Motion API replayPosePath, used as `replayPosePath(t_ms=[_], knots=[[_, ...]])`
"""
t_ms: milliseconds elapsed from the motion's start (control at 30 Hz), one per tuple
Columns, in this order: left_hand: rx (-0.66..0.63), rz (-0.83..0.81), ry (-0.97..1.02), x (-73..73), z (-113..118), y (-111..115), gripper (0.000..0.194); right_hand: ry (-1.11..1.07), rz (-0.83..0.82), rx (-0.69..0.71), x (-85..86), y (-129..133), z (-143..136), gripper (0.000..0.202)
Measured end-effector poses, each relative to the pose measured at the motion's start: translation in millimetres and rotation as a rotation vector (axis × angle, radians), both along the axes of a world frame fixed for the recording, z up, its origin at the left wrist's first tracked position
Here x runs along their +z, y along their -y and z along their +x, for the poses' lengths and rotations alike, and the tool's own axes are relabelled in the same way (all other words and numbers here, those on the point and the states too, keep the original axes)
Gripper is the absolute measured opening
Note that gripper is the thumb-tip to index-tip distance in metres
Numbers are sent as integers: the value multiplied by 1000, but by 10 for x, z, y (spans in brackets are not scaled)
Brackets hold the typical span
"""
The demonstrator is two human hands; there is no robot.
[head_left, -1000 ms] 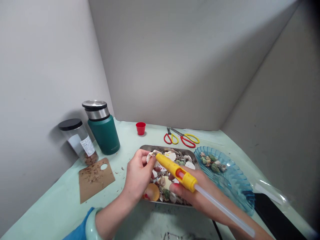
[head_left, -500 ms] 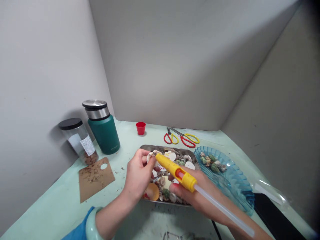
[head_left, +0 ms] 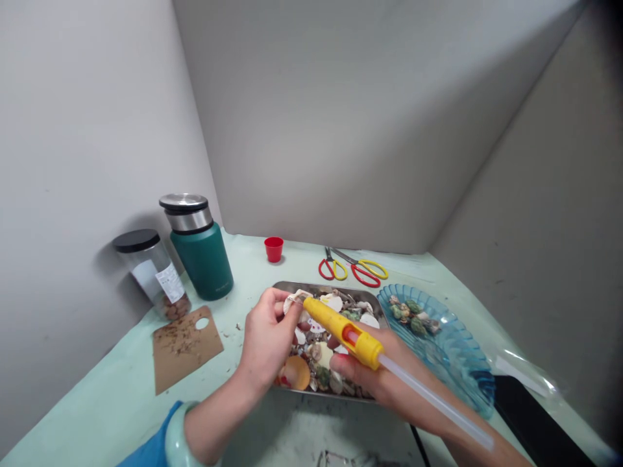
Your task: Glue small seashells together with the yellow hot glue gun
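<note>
Above the metal tray, my left hand [head_left: 267, 340] is closed, pinching a white seashell [head_left: 293, 299] between thumb and fingers. My right hand [head_left: 382, 370] is wrapped round a yellow hot glue gun [head_left: 335, 322], whose handle is mostly hidden by the hand. A long translucent glue stick [head_left: 435, 402] sticks out of its back end. The gun's nozzle end points left at the shell, right beside my left fingertips; whether it touches is too small to tell. Beneath both hands lies the metal tray [head_left: 292, 285], full of mixed shells, among them an orange shell [head_left: 298, 373].
A blue scalloped plate [head_left: 455, 357] with several shells stands right of the tray. Behind are two scissors [head_left: 366, 275] and a red cup [head_left: 274, 250]. At left stand a green flask [head_left: 202, 259], a lidded jar [head_left: 154, 275] and a brown board [head_left: 187, 353] with crumbs.
The white seashell has turned slightly in my left fingers and shows more of its face. The glue gun has shifted only a little; everything else stays put.
</note>
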State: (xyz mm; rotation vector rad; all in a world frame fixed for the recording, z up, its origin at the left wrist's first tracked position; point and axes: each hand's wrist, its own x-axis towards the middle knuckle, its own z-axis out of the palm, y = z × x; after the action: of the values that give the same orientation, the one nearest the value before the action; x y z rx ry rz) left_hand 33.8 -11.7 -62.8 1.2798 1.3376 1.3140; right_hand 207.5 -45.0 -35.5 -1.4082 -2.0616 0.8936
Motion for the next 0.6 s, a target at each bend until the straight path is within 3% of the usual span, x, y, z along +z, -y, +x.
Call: replayPosePath(t_ms=[333, 600], knots=[[-46, -127, 113, 75, 3, -17, 26, -16, 27, -19, 57, -36, 102, 28], [-4, -86, 149, 97, -25, -26, 28, 56, 21, 46, 7, -43, 137, 26]])
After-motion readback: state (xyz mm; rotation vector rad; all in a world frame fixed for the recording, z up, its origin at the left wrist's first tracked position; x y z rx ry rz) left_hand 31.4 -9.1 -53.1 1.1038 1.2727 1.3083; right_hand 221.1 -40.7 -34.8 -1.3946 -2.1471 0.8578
